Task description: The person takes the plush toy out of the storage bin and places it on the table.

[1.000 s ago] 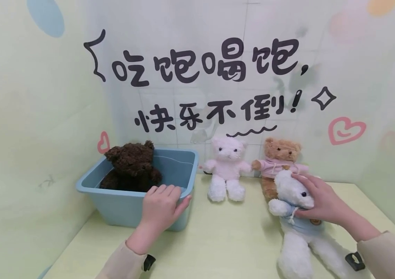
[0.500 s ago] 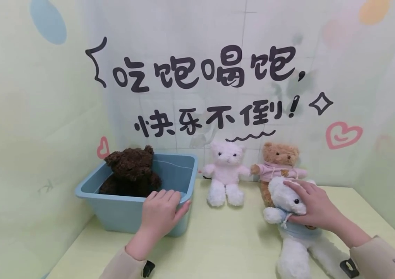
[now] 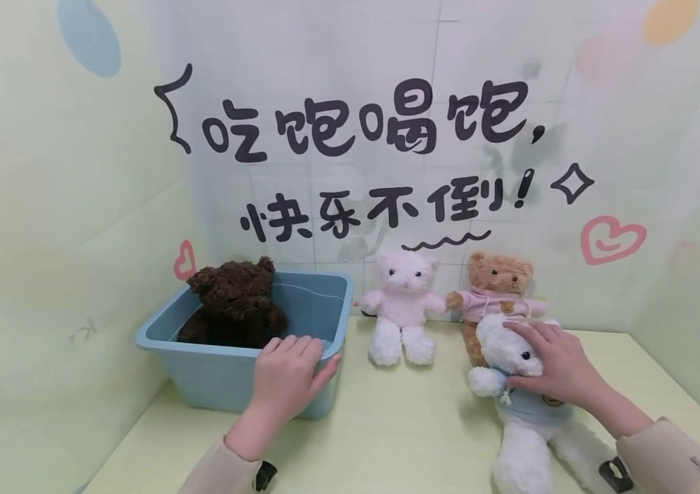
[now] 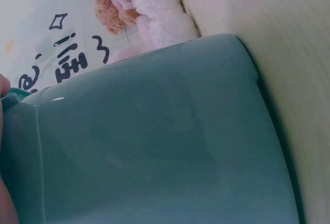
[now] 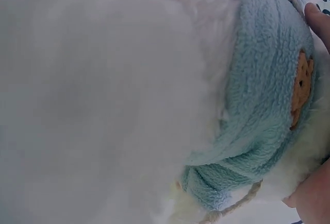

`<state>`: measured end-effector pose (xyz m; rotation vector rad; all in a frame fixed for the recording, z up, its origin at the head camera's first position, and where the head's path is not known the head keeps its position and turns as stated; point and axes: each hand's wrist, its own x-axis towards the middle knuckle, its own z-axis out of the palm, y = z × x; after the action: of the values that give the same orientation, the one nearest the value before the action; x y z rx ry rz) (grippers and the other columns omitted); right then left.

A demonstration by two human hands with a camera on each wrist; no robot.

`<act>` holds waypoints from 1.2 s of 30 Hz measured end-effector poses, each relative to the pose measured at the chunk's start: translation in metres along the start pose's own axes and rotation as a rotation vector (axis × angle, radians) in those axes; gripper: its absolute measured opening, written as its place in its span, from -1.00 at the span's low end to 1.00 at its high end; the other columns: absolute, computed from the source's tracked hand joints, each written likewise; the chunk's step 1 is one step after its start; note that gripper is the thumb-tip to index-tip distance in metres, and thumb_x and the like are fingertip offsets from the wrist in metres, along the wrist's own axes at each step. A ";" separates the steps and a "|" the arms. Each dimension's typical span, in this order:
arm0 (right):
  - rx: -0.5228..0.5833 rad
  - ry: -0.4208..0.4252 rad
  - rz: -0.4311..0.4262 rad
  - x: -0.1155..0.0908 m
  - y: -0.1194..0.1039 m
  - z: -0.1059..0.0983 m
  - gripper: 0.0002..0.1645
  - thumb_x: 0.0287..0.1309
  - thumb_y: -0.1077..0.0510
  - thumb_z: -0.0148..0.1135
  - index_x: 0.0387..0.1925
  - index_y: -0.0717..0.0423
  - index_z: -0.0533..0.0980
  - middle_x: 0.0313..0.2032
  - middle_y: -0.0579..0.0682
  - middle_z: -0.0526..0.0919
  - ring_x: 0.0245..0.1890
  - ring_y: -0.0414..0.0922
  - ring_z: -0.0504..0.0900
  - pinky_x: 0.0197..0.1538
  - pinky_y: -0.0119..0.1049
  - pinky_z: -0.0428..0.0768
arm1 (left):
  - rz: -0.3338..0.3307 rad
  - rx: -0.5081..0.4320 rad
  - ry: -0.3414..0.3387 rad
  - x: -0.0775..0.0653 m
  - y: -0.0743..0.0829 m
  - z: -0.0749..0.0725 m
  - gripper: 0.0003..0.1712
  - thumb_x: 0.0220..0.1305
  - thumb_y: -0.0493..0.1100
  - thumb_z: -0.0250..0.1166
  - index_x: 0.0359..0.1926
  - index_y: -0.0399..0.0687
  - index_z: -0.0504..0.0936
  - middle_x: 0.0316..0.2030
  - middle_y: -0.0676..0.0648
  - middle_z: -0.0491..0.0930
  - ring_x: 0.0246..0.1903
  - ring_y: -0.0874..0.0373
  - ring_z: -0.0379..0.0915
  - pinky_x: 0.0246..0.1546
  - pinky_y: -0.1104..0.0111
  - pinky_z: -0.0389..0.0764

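Note:
My left hand [image 3: 288, 377] grips the front right rim of a blue plastic bin [image 3: 232, 377]; the bin's side fills much of the left wrist view. Inside the bin, a dark brown teddy bear [image 3: 232, 291] sits with its head above the rim. With my right hand [image 3: 563, 367] I hold a white teddy bear [image 3: 523, 449] by its head, the thumb near its neck. That bear wears a light blue hoodie [image 5: 268, 90] with a brown bear patch, and its legs stretch towards me.
A pale pink and white bear [image 3: 402, 305] sits against the back wall. To its right is a tan bear [image 3: 498, 274] in a pink hoodie, partly hidden by the white bear. The pale yellow table [image 3: 412, 425] meets printed walls at the back and sides.
My right hand and the white bear have shifted slightly left. The head view has tilted a little. My left hand keeps its grip on the bin's rim.

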<state>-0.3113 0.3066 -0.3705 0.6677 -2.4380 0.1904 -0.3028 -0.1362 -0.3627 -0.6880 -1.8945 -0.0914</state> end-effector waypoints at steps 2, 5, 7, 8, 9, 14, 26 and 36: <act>-0.001 0.000 0.013 -0.001 0.001 0.001 0.10 -0.56 -0.45 0.31 0.16 -0.15 0.28 -0.06 -0.03 0.41 -0.09 0.01 0.37 -0.31 0.02 0.31 | 0.000 -0.003 -0.003 0.000 0.001 0.000 -0.58 0.11 0.18 0.03 -0.67 0.00 0.33 -0.76 0.08 0.25 -0.77 0.15 0.18 -0.67 0.33 0.18; -0.002 -0.004 0.023 -0.004 0.001 0.002 0.08 -0.53 -0.44 0.31 0.17 -0.18 0.27 -0.05 -0.03 0.42 -0.08 0.02 0.37 -0.32 0.04 0.30 | 0.003 -0.009 0.002 0.000 0.003 0.001 -0.58 0.11 0.17 0.02 -0.66 0.00 0.35 -0.76 0.09 0.27 -0.76 0.16 0.20 -0.66 0.33 0.20; -0.005 -0.010 0.025 -0.005 0.002 0.002 0.06 -0.50 -0.42 0.31 0.17 -0.18 0.26 -0.05 -0.02 0.42 -0.08 0.03 0.37 -0.32 0.04 0.30 | 0.008 -0.012 0.005 0.001 0.003 0.001 -0.59 0.11 0.17 0.02 -0.64 -0.01 0.37 -0.75 0.08 0.30 -0.76 0.16 0.22 -0.66 0.33 0.21; -0.005 -0.013 0.024 -0.005 0.003 0.001 0.06 -0.48 -0.41 0.31 0.18 -0.17 0.25 -0.05 -0.02 0.42 -0.09 0.03 0.37 -0.32 0.03 0.30 | 0.009 -0.013 0.006 0.001 0.004 0.002 -0.59 0.11 0.17 0.02 -0.64 -0.01 0.37 -0.75 0.08 0.29 -0.76 0.15 0.21 -0.66 0.33 0.21; -0.005 -0.019 0.019 -0.005 0.004 0.000 0.06 -0.47 -0.41 0.31 0.18 -0.16 0.25 -0.05 -0.01 0.41 -0.09 0.03 0.37 -0.31 0.04 0.30 | 0.009 -0.014 0.006 0.002 0.003 0.002 -0.59 0.11 0.17 0.02 -0.64 -0.01 0.37 -0.76 0.08 0.29 -0.76 0.15 0.21 -0.66 0.33 0.20; 0.044 -0.114 -0.005 0.007 0.012 -0.012 0.13 -0.42 -0.42 0.28 0.25 -0.09 0.15 0.00 0.07 0.40 -0.09 0.08 0.39 -0.24 0.07 0.33 | -0.004 -0.005 0.022 0.004 0.001 0.004 -0.58 0.10 0.17 0.03 -0.65 -0.02 0.38 -0.77 0.07 0.25 -0.77 0.13 0.20 -0.66 0.31 0.21; 0.248 -0.391 0.084 0.038 0.032 -0.046 0.00 -0.28 -0.28 0.31 0.11 0.29 0.30 0.07 0.32 0.30 0.03 0.25 0.31 -0.06 0.11 0.31 | -0.013 0.008 0.027 0.002 -0.001 0.004 -0.57 0.10 0.19 0.03 -0.67 -0.01 0.35 -0.78 0.08 0.24 -0.77 0.14 0.20 -0.67 0.31 0.20; 0.509 -0.546 0.191 0.022 0.042 -0.040 0.10 -0.27 -0.04 0.39 0.24 0.26 0.02 0.02 0.32 0.34 -0.11 0.07 0.42 -0.20 -0.14 0.40 | -0.003 -0.003 0.030 0.004 0.003 0.004 -0.57 0.11 0.18 0.02 -0.66 -0.02 0.37 -0.75 0.06 0.32 -0.75 0.13 0.26 -0.66 0.29 0.24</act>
<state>-0.3273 0.3447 -0.3247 0.7747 -3.0107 0.8211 -0.3051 -0.1305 -0.3620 -0.6822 -1.8673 -0.1056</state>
